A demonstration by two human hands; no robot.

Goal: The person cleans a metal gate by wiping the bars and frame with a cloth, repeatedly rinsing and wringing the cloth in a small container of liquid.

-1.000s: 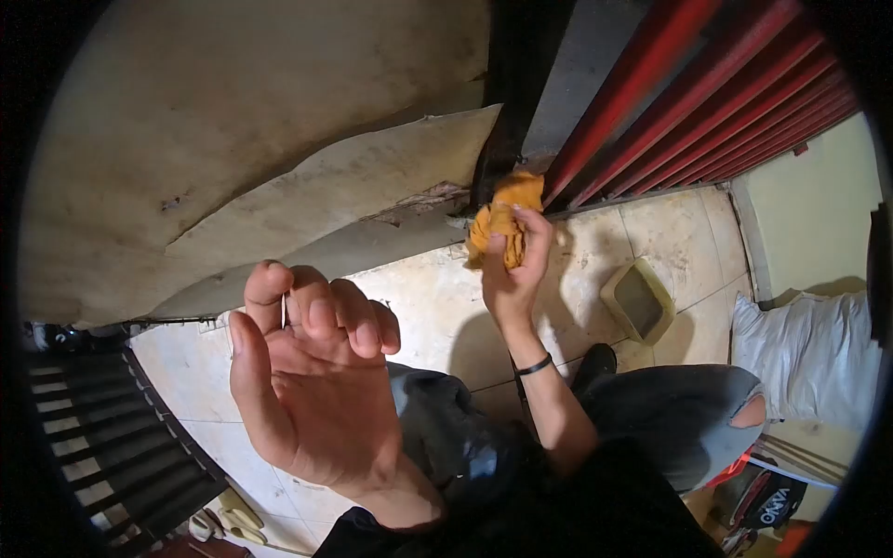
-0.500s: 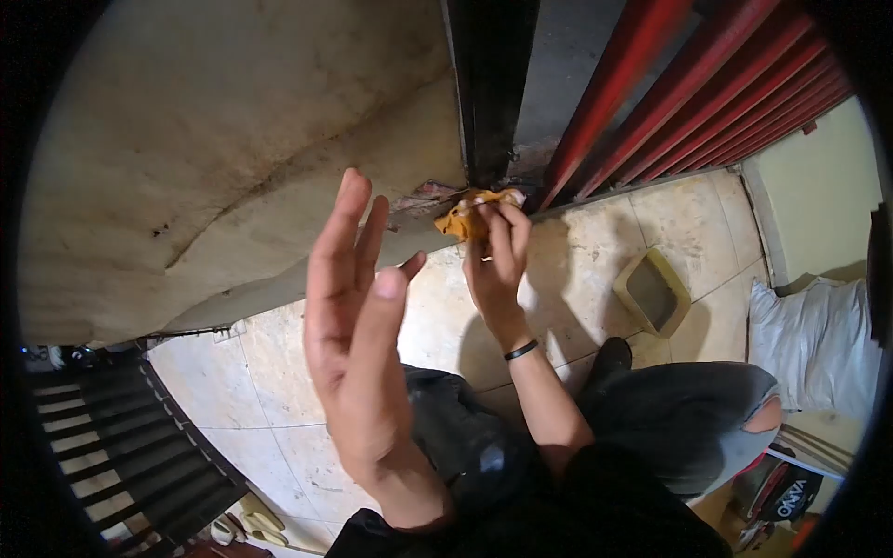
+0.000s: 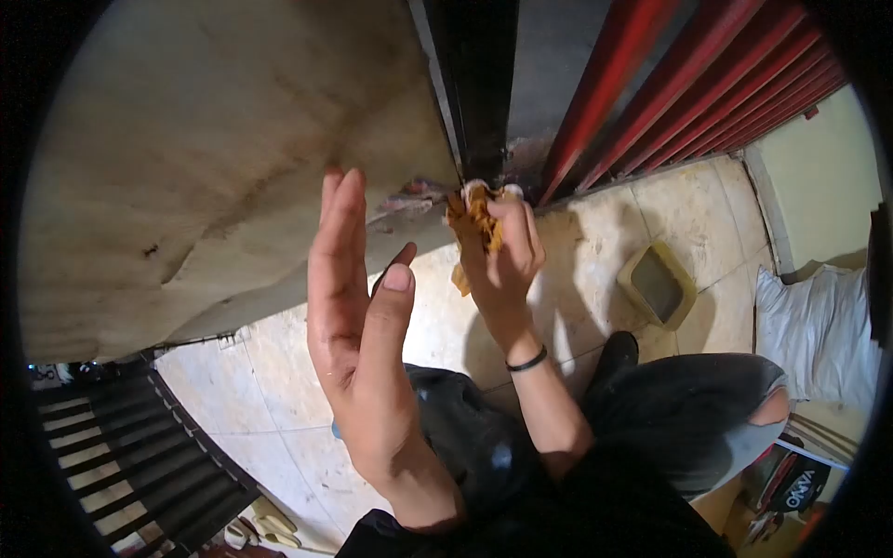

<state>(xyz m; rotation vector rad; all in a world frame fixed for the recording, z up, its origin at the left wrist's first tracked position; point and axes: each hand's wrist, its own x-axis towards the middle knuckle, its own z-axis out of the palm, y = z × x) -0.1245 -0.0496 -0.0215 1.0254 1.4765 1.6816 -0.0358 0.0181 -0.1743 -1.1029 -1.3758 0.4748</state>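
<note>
My right hand, with a black band on its wrist, is closed around a crumpled orange-brown cloth. It presses the cloth at the foot of a black post, where the wall base looks chipped and dirty. Part of the cloth hangs below the fingers; the palm hides some of it. My left hand is raised nearer the camera, fingers extended and thumb apart, with nothing in it. Behind it is the stained beige wall.
Red bars slant at the upper right. On the tiled floor stands a yellowish square container with grey contents. A white sack leans at the right, a black slatted rack stands at lower left, and my bent knee is at lower right.
The cloth is more bunched up in my right hand, with a piece now hanging below the fingers. My left hand stays raised and open; the view has shifted slightly.
</note>
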